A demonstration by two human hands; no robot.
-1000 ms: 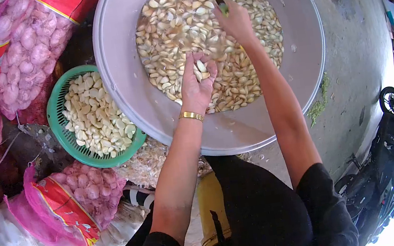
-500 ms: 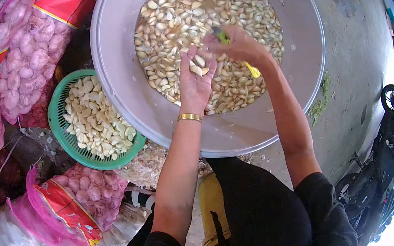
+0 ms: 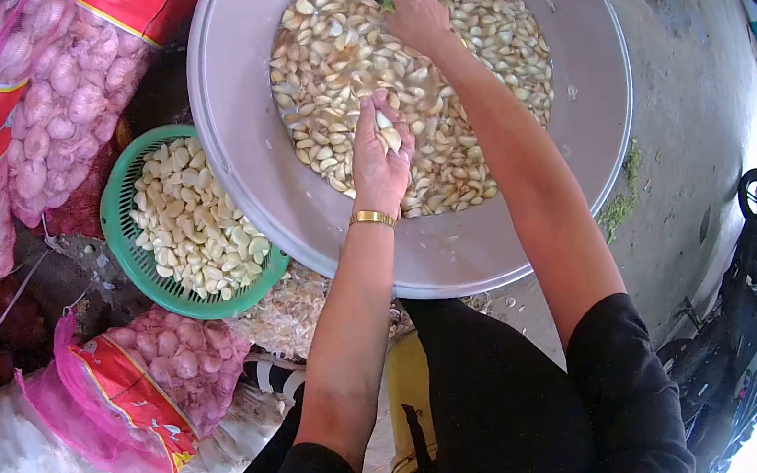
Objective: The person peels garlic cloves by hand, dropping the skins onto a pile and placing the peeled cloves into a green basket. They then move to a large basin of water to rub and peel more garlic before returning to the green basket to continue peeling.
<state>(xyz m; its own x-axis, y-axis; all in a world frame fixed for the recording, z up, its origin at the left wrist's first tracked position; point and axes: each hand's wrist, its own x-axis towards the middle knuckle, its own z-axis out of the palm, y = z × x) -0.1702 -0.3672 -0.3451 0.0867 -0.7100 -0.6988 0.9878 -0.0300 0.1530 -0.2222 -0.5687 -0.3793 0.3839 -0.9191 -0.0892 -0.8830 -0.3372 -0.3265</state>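
Observation:
My left hand is palm up over the large grey tub, its fingers curled round a few garlic cloves. Below it, many unpeeled garlic cloves lie in murky water. My right hand is farther out, low over the cloves near the far side. It is closed on what looks like a small knife; only a dark and green end shows past the fingers. Left of the tub, a green basket holds peeled garlic cloves.
Mesh sacks of garlic bulbs stand at the left, with a smaller pink mesh sack nearer me. Garlic skins litter the floor beneath the basket. A motorcycle is parked at the right.
My right hand has moved away from my left, up and forward over the cloves. The fingers of my left hand have curled further round its cloves.

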